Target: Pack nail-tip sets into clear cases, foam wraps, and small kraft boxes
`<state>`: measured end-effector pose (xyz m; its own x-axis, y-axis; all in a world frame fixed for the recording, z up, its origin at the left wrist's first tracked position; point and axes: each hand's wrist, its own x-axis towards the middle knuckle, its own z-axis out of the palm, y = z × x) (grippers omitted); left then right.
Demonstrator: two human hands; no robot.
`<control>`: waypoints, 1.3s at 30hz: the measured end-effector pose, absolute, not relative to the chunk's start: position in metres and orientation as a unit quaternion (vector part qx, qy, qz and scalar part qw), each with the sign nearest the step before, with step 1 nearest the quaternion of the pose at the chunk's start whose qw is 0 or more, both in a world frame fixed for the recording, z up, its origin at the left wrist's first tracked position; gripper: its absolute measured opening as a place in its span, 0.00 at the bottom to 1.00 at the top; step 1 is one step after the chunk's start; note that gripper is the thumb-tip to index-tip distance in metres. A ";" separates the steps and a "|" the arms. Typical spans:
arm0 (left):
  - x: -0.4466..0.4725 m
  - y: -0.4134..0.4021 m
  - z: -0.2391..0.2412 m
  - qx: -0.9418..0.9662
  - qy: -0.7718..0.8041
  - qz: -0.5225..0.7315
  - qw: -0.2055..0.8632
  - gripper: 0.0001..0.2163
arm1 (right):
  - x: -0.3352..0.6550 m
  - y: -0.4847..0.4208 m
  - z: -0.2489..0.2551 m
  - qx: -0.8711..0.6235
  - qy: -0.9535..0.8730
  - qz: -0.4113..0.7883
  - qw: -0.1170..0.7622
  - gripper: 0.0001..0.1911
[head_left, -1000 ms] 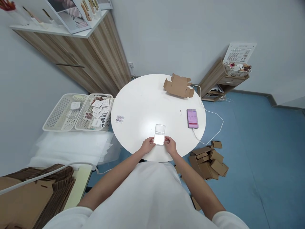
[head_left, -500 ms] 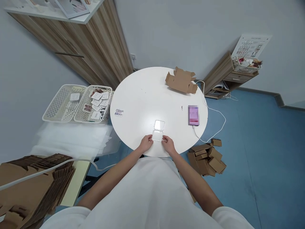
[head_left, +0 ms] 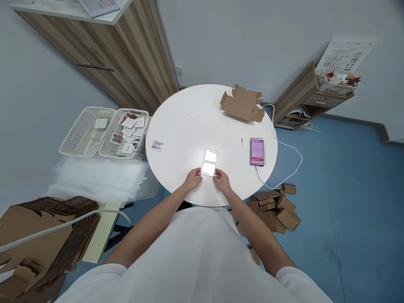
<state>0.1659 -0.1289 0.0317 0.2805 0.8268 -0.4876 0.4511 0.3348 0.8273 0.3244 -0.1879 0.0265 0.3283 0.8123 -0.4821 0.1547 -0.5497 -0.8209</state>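
Note:
A small clear plastic case [head_left: 208, 169] lies opened out on the white round table [head_left: 183, 126], its lid folded back away from me and shining with reflected light. My left hand [head_left: 193, 179] pinches the near half at its left edge. At the right edge, the fingers of my right hand [head_left: 222, 181] are closed on the same half. Nothing distinct shows inside the case. Further left on the table lies a card with rows of small purple pieces [head_left: 157, 145].
A flattened cardboard box [head_left: 243, 104] lies at the table's back right, and a phone-like device with a cable [head_left: 257, 152] nearer. White baskets [head_left: 88, 134] with cards stand left, beside clear plastic sheets [head_left: 94, 176] and stacked cardboard [head_left: 41, 244]. Small boxes [head_left: 274, 210] lie on the floor.
The case and both hands have shifted slightly away from me across the table. The case reflects more light now. My view has moved a little.

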 end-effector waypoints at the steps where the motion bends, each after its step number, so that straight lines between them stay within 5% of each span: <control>1: 0.165 -0.130 0.032 0.548 0.582 0.162 0.579 0.19 | 0.324 -0.189 0.027 -0.737 -0.325 0.482 0.345 0.26; 11: 0.130 -0.148 0.027 0.518 0.604 0.160 0.585 0.21 | 0.322 -0.196 0.028 -0.739 -0.289 0.487 0.364 0.26; 20: 0.010 -0.110 0.045 0.621 0.610 0.135 0.473 0.19 | 0.291 -0.204 0.050 -0.774 -0.346 0.343 0.405 0.24; 30: -0.046 0.019 0.065 0.744 0.588 0.047 0.314 0.23 | 0.180 -0.082 0.044 -0.681 -0.567 0.404 0.228 0.23; 39: -0.034 0.091 0.037 0.791 0.518 -0.064 0.318 0.35 | 0.121 0.013 0.024 -0.745 -0.563 0.318 0.163 0.30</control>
<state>-0.0340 0.0908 0.0372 0.4546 0.7799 -0.4303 0.8609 -0.2608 0.4368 0.1215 0.0125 0.0238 0.1638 0.9428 -0.2905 0.7359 -0.3129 -0.6005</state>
